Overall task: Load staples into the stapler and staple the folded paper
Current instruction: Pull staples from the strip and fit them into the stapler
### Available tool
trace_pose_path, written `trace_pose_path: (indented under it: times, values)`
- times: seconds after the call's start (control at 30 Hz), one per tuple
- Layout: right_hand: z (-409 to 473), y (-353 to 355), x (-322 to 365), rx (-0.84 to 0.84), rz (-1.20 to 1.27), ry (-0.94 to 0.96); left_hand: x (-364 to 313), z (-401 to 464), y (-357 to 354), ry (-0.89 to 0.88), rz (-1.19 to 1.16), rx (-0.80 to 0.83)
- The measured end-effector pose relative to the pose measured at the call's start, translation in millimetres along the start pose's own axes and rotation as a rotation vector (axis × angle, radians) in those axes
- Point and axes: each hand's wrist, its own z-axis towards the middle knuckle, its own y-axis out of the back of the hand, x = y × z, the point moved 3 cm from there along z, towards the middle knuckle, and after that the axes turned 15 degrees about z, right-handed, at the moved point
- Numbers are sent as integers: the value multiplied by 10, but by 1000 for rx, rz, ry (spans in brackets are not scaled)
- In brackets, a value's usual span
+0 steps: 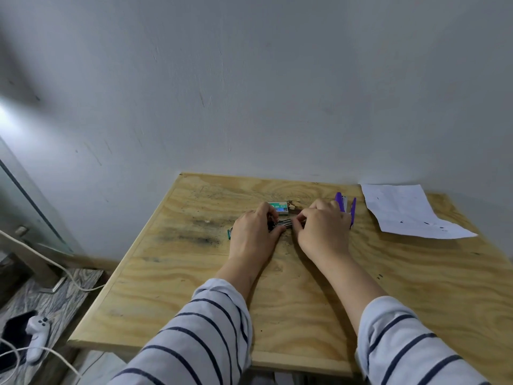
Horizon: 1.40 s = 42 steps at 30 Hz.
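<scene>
Staples [286, 222]: thin silvery metal strips, pinched between the fingertips of your left hand [255, 232] and right hand [322, 232] at mid-table. Staple box [278, 208]: small green-and-white carton, just behind your left hand. Stapler [345, 207]: purple plastic, hinged open with its metal channel showing, just beside your right hand. Paper [402, 212]: white creased sheet, flat near the far right corner. Table [194, 273]: bare plywood, swirled grain, dark smudges. Sleeves [200, 337]: pale fabric, navy stripes.
</scene>
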Motion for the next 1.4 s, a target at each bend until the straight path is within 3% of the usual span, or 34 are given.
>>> trace_pose_path:
  times: [0.13,0.3,0.5,0.93,1.17,1.4]
  values:
    - [70,19,99,61,-125,-39,-8,-4,10,-4,-12,4]
    - [235,82,206,243,-149,-245,-6,-14,20,-10,-38,-6]
    - [385,112,212,373,-45,-442,-2,-25,19,-11,-47,-5]
    - [307,-2,259,445,-29,-299,-15,-21,17,-20,-25,-14]
    - [418,-107,3,364,316,-389,-12,-23,17,-25,-28,-13]
    - [345,24,163,414,104,-283,-11,-32,20,-16,-25,-24]
